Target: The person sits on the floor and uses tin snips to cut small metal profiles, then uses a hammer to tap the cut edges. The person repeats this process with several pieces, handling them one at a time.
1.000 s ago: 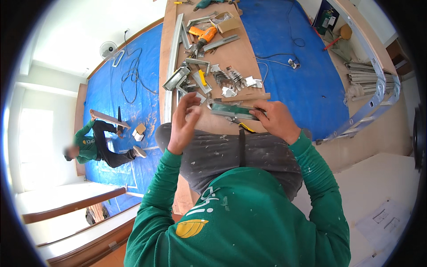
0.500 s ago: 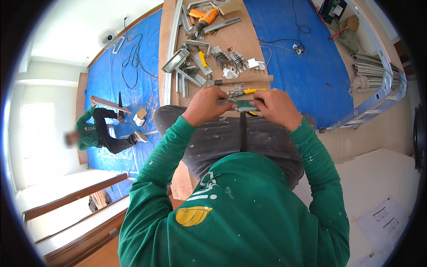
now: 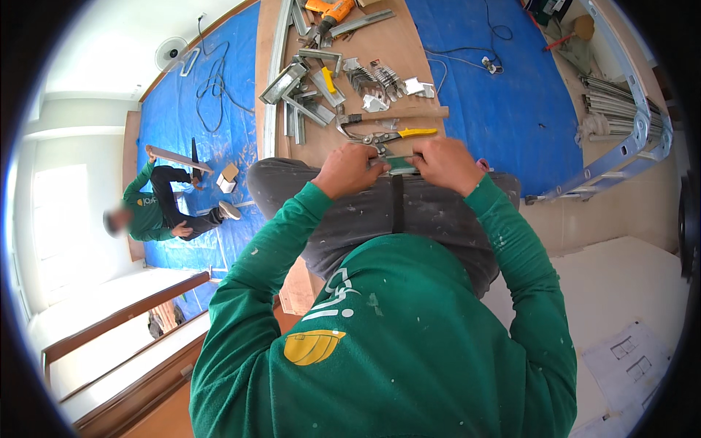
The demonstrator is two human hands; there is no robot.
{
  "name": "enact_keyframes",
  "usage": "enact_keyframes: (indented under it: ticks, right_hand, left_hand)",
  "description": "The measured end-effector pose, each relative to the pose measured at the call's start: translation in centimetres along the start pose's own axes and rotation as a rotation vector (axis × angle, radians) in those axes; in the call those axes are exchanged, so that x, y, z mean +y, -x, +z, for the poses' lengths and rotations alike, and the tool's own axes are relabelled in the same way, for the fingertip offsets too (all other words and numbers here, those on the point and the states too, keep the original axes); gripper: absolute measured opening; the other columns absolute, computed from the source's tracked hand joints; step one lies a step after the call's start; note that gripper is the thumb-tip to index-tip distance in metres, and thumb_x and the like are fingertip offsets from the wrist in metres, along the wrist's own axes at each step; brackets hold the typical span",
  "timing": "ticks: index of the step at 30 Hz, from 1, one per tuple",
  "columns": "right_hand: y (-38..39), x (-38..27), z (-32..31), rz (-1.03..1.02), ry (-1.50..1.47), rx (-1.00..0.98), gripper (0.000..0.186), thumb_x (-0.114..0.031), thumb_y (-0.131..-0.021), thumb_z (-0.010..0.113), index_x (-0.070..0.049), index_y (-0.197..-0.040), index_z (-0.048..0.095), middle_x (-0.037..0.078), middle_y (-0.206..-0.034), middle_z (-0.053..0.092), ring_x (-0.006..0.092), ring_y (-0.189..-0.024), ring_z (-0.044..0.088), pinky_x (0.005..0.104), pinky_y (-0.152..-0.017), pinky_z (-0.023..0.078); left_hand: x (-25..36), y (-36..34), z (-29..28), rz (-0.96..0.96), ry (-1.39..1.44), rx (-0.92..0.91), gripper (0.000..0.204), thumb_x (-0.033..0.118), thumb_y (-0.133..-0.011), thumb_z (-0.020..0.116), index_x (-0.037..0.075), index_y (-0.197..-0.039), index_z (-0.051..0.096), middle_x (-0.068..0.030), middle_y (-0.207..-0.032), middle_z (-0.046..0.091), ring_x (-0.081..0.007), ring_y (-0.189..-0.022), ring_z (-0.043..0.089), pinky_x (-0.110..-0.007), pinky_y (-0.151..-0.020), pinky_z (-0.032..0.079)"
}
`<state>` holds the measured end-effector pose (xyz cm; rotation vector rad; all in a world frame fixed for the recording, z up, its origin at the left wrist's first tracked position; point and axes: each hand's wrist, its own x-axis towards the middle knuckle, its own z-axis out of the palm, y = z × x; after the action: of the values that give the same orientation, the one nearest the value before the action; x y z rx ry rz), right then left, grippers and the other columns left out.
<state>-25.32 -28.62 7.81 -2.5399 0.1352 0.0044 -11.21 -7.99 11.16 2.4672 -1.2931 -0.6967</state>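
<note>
A short piece of metal channel (image 3: 400, 165) spans the gap between my two hands, just above my lap. Its inner face looks green. My left hand (image 3: 352, 171) pinches its left end with thumb and fingers. The other end is gripped by my right hand (image 3: 449, 166), whose fingers curl over it. Just beyond my hands, tin snips (image 3: 412, 133) with a yellow handle lie on the wooden board (image 3: 410, 62). A hammer (image 3: 405, 114) with a wooden handle rests behind them.
Cut metal channels (image 3: 310, 109), a yellow utility knife (image 3: 328, 79), small brackets (image 3: 376, 80) and an orange drill (image 3: 332, 13) lie farther up the board. Blue sheeting (image 3: 482, 95) flanks it. A ladder (image 3: 621, 157) is at right; a co-worker (image 3: 157, 201) sits at left.
My hands stay on the metal channel, my right hand wrapped a little further over it. The tin snips show more fully. The view has shifted slightly. The co-worker's one hand now rests near the leg.
</note>
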Motion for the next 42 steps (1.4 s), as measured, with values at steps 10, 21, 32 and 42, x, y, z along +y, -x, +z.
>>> enact_keyframes:
  ticks: [10,21,32,42]
  right_hand:
    - [1.7,1.1,5.7,0.049,0.030,-0.101,0.030,-0.033,-0.094,0.070,-0.005,-0.089,0.078,0.024,-0.082,0.072,0.0458,-0.079,0.070,0.0578,-0.072,0.054]
    - [1.2,0.6,2.4,0.041,-0.041,-0.095,0.027,-0.029,-0.091,0.076,-0.003,-0.099,0.075,0.023,-0.091,0.073,0.0436,-0.090,0.070,0.0523,-0.078,0.055]
    - [-1.1,2.9,-2.1,0.070,-0.299,-0.108,0.036,-0.019,-0.083,0.084,0.000,-0.109,0.070,0.016,-0.095,0.072,0.0315,-0.087,0.071,0.0418,-0.080,0.056]
    - [2.5,2.0,1.9,-0.072,-0.098,-0.112,0.049,-0.028,-0.076,0.090,-0.005,-0.114,0.070,0.013,-0.117,0.072,0.0368,-0.113,0.065,0.0454,-0.096,0.048]
  left_hand:
    - [-1.4,1.2,6.6,-0.116,-0.123,-0.099,0.036,0.042,-0.093,0.068,0.009,-0.102,0.078,-0.0225,-0.094,0.076,-0.0428,-0.092,0.074,-0.055,-0.083,0.059]
    - [-2.0,0.7,6.4,-0.012,0.046,0.004,0.039,0.046,-0.092,0.071,0.010,-0.107,0.077,-0.0200,-0.096,0.075,-0.0413,-0.095,0.073,-0.052,-0.083,0.058]
    - [-7.0,3.8,2.7,0.056,0.086,-0.001,0.022,0.030,-0.100,0.064,0.010,-0.107,0.069,-0.0220,-0.090,0.072,-0.0458,-0.090,0.069,-0.056,-0.081,0.054]
    - [-4.5,3.2,5.4,0.127,0.160,-0.042,0.021,0.029,-0.101,0.063,0.013,-0.113,0.068,-0.0213,-0.093,0.073,-0.0449,-0.091,0.070,-0.056,-0.080,0.055]
